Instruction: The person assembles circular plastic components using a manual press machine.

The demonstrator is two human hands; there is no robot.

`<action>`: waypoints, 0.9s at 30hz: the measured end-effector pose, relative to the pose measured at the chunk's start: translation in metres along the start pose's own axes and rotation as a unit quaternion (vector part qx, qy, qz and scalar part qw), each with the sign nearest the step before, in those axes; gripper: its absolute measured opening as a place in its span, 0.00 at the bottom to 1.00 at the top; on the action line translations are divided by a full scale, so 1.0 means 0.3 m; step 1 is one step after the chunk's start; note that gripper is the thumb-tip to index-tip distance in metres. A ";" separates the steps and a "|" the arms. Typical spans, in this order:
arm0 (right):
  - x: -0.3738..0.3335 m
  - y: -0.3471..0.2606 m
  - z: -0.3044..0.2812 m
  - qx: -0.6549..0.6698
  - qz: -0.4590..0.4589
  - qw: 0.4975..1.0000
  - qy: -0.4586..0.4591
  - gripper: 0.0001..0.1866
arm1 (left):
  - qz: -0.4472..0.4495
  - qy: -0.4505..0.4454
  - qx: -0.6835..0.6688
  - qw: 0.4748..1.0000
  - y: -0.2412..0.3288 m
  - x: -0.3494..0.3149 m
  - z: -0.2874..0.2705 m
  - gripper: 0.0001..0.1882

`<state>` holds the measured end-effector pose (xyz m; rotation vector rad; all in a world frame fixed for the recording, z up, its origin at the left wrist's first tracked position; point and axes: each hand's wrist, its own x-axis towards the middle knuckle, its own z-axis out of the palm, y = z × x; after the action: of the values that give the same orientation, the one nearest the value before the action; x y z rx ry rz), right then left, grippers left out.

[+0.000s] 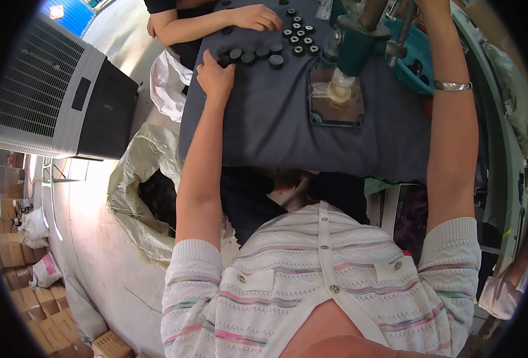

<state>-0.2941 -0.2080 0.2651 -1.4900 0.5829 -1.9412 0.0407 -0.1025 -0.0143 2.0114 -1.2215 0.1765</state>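
Observation:
My left hand rests at the left edge of the cloth-covered table, thumb and index finger apart. It is beside a cluster of black round caps, the nearest of them between or just past the fingertips. My right hand is raised at the top edge, mostly cut off, near the lever of a green bench press; its fingers do not show. Under the press head, a clear cylindrical tip meets a pale round piece on the press's base plate.
Across the table, another person's hand lies near several black rings with light centres. A teal basin with dark parts stands right of the press. An open woven sack and a large air cooler are on the left.

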 end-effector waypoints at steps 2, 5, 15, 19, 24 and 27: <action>-0.002 0.010 0.010 -0.007 0.003 1.000 0.005 0.11 | -0.008 0.002 0.005 1.000 -0.012 0.006 -0.002 0.41; 0.003 0.003 0.003 -0.027 -0.006 1.000 0.009 0.11 | 0.004 0.004 0.006 1.000 -0.009 0.018 0.008 0.40; -0.004 0.006 0.001 -0.002 -0.010 1.000 0.003 0.10 | 0.036 -0.038 -0.045 0.998 -0.011 -0.039 -0.058 0.40; 0.094 -0.113 -0.090 0.386 0.493 0.776 -0.076 0.10 | 0.054 -0.077 -0.107 0.990 0.054 -0.126 -0.114 0.40; 0.023 0.027 -0.002 -0.017 -0.051 0.998 -0.015 0.11 | 0.079 -0.146 -0.195 0.967 0.255 -0.248 -0.170 0.40; 0.037 0.046 -0.001 -0.012 -0.055 0.998 -0.018 0.11 | 0.160 -0.165 -0.248 0.941 0.351 -0.295 -0.155 0.42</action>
<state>-0.2935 -0.2258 0.2635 -1.5991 0.5197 -1.9924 -0.0795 -0.0358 0.0327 1.4300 -1.6131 -0.3006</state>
